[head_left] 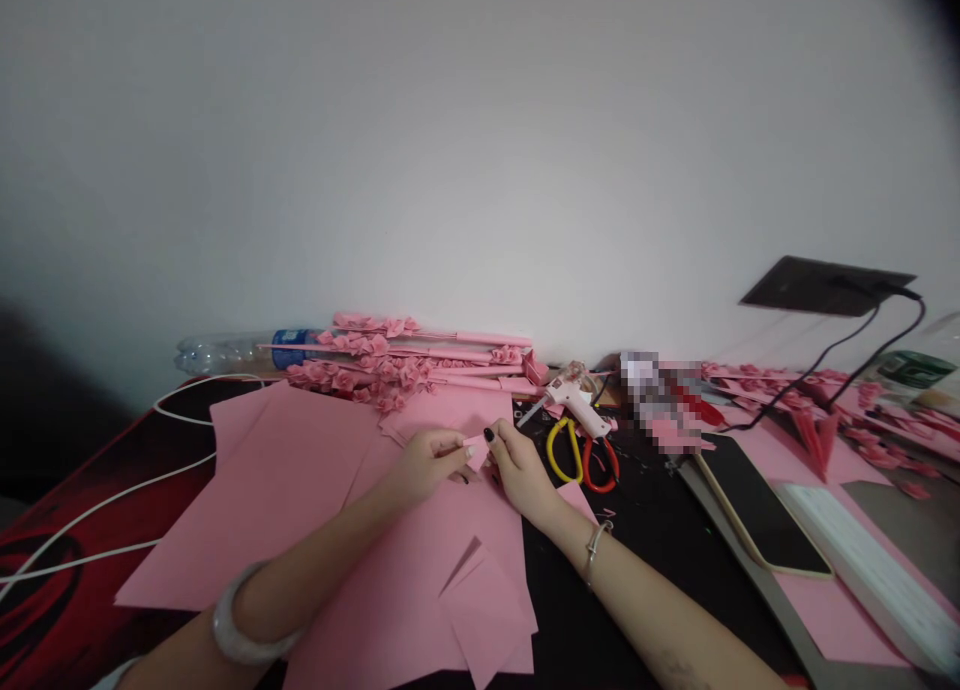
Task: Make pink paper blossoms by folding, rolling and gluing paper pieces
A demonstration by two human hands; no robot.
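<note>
Between my two hands is a small piece of pink paper [475,452], pinched from both sides above the larger sheets. My left hand [429,465] has thumb and fingers closed on its left edge. On the right edge, the dark-nailed thumb of my right hand [517,472] presses against the fingers. Below them lie large pink paper sheets [405,570]. A few small pink paper squares [486,610] rest on top, near the front edge. Just right of my right hand are scissors [564,455] with one yellow and one red handle.
Pink paper flowers on stems [390,365] lie along the wall, beside a plastic bottle [232,352]. A white glue gun [577,402] sits behind the scissors. Rightward are a phone [761,505], a white strip-shaped object [874,570] and black cables [862,345]. White cable [82,515] crosses the left side.
</note>
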